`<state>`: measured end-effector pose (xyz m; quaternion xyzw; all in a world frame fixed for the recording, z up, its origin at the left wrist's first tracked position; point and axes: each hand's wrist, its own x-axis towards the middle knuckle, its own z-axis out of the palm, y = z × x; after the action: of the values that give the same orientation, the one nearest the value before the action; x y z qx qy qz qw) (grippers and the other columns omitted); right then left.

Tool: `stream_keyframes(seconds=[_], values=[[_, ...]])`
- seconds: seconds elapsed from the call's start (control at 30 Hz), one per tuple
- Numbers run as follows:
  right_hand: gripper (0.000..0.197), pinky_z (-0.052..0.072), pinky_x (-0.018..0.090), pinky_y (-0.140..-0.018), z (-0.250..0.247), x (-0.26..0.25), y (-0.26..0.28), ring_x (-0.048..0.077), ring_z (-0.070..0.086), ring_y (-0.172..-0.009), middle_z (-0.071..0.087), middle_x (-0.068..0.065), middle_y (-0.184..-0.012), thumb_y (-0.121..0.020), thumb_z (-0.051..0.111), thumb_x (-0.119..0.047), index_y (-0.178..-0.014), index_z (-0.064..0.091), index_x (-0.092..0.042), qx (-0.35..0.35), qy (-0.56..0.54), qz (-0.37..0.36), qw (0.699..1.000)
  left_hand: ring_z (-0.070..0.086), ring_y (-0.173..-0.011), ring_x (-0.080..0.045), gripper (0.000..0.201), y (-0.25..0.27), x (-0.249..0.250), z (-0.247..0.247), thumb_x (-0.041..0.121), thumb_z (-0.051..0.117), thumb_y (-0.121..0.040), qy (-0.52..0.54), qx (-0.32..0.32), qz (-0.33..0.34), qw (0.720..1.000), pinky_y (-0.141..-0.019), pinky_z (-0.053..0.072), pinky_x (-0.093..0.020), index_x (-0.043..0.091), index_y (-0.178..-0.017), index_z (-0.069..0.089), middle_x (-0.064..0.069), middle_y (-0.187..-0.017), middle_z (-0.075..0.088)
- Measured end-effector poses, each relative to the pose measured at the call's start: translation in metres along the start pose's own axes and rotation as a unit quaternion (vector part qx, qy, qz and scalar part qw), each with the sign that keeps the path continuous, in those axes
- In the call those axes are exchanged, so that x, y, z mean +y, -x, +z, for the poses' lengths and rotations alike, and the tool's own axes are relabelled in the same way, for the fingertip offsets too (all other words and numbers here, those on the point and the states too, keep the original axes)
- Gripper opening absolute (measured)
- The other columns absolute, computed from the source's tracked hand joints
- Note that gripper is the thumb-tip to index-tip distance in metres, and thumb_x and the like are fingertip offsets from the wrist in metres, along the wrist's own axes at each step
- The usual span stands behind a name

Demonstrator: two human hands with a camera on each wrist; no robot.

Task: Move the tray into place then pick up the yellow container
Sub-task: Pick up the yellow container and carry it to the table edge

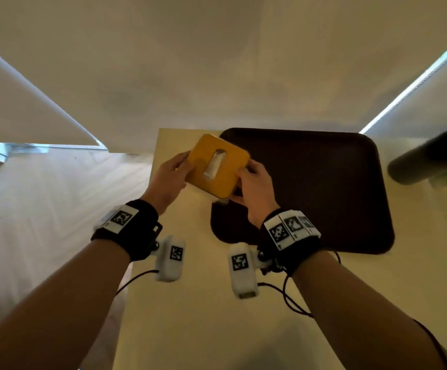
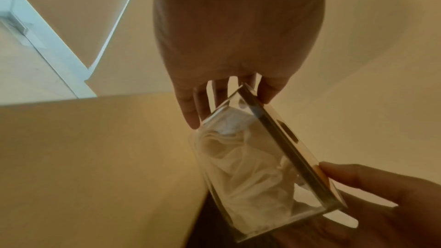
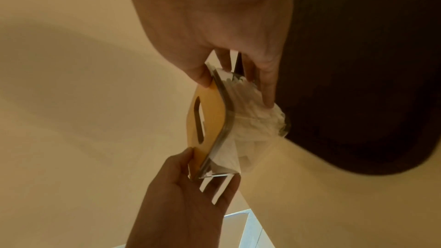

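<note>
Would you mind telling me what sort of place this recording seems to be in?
Probably a bedroom or hotel room, though I can't be sure: a pale table carrying a dark brown tray stands beside what looks like a white-sheeted bed, with blinds drawn over the windows.

no readable text, brand or number anywhere, only black-and-white fiducial marker squares on the wrist straps [image 1: 289, 229] and white camera modules [image 1: 241, 273] (patterns, not characters), yellow container lid [image 1: 217, 166] unlabelled
</note>
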<state>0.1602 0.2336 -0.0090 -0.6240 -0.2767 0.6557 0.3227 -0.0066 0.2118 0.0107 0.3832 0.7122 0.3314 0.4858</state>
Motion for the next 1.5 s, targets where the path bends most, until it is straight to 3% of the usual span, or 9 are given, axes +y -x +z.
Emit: stream_keyframes(seconds=[0.1,0.3,0.5,0.73,0.83,0.97,1.13,1.27,1.5], values=[[0.045,0.055,0.052,-0.095,0.048,-0.004,-0.023,0.025,0.061,-0.113,0.06,0.005,-0.13,-0.094,0.053,-0.032,-0.138,0.048,-0.027,0.016,0.023,-0.001,1.0,0.052,-0.095,-0.014,0.019,-0.032,-0.001,-0.034,0.033,0.047,-0.094,0.013,0.002,-0.002,1.0,-0.093,0.045,-0.042,0.039,-0.109,0.056,0.017,-0.097,0.058],[0.043,0.055,0.052,-0.095,0.103,-0.012,-0.07,0.025,0.06,-0.11,0.059,-0.002,-0.111,-0.092,0.052,-0.036,-0.135,0.051,-0.028,0.043,0.069,-0.002,0.997,0.047,-0.093,-0.021,0.017,-0.088,-0.012,-0.072,0.035,0.049,-0.092,0.019,-0.017,-0.019,0.999,-0.083,0.044,-0.04,0.047,-0.088,0.06,-0.002,-0.103,0.055],[0.045,0.059,0.05,-0.089,0.125,-0.015,-0.09,0.022,0.062,-0.1,0.062,0.004,-0.118,-0.093,0.051,-0.034,-0.137,0.048,-0.028,0.058,0.064,0.004,0.996,0.051,-0.095,-0.02,0.016,-0.124,-0.017,-0.084,0.03,0.048,-0.093,0.031,-0.023,-0.015,0.999,-0.092,0.046,-0.045,0.033,-0.104,0.058,0.01,-0.093,0.059],[0.049,0.053,0.053,-0.097,0.133,-0.014,-0.092,0.026,0.061,-0.11,0.061,0.004,-0.121,-0.091,0.053,-0.035,-0.138,0.046,-0.027,0.077,0.078,-0.015,0.994,0.055,-0.106,-0.021,0.026,-0.137,-0.027,-0.089,0.032,0.045,-0.093,0.0,-0.024,-0.002,1.0,-0.097,0.046,-0.044,0.027,-0.115,0.059,0.001,-0.114,0.061],[0.059,0.05,0.052,-0.101,0.131,-0.013,-0.087,0.029,0.057,-0.119,0.056,0.008,-0.133,-0.087,0.056,-0.034,-0.143,0.041,-0.023,0.127,0.084,-0.043,0.987,0.056,-0.105,-0.018,0.037,-0.143,-0.031,-0.096,0.032,0.049,-0.091,-0.056,0.044,0.035,0.997,-0.094,0.043,-0.032,0.02,-0.124,0.059,-0.005,-0.123,0.061],[0.043,0.053,0.051,-0.097,0.129,0.001,-0.078,0.026,0.061,-0.113,0.061,0.007,-0.125,-0.086,0.06,-0.021,-0.128,0.052,-0.021,0.147,0.054,-0.069,0.985,0.062,-0.089,-0.021,0.023,-0.149,-0.026,-0.103,0.02,0.053,-0.086,-0.075,0.088,0.07,0.991,-0.084,0.054,-0.036,0.015,-0.102,0.069,-0.004,-0.096,0.07],[0.02,0.056,0.052,-0.093,0.137,0.006,-0.076,0.024,0.066,-0.102,0.063,-0.008,-0.095,-0.087,0.058,-0.014,-0.094,0.056,-0.033,0.132,0.053,-0.086,0.986,0.06,-0.078,-0.017,0.018,-0.148,-0.022,-0.102,0.012,0.055,-0.083,-0.093,0.079,0.084,0.989,-0.069,0.047,-0.022,0.014,-0.09,0.071,-0.001,-0.085,0.068],[0.034,0.057,0.051,-0.093,0.136,0.001,-0.083,0.025,0.067,-0.108,0.069,0.007,-0.117,-0.087,0.057,-0.012,-0.118,0.065,-0.021,0.127,0.069,-0.094,0.985,0.064,-0.077,-0.021,0.016,-0.147,-0.029,-0.108,0.01,0.056,-0.081,-0.073,0.074,0.068,0.992,-0.069,0.058,-0.033,0.012,-0.089,0.069,-0.004,-0.084,0.07],[0.035,0.057,0.048,-0.095,0.133,-0.016,-0.087,0.027,0.066,-0.111,0.07,0.012,-0.123,-0.093,0.054,-0.008,-0.125,0.065,-0.014,0.097,0.131,-0.118,0.98,0.065,-0.068,-0.017,0.008,-0.141,-0.036,-0.114,0.01,0.06,-0.084,-0.057,0.064,0.061,0.994,-0.061,0.056,-0.028,0.009,-0.09,0.065,-0.002,-0.077,0.067]])
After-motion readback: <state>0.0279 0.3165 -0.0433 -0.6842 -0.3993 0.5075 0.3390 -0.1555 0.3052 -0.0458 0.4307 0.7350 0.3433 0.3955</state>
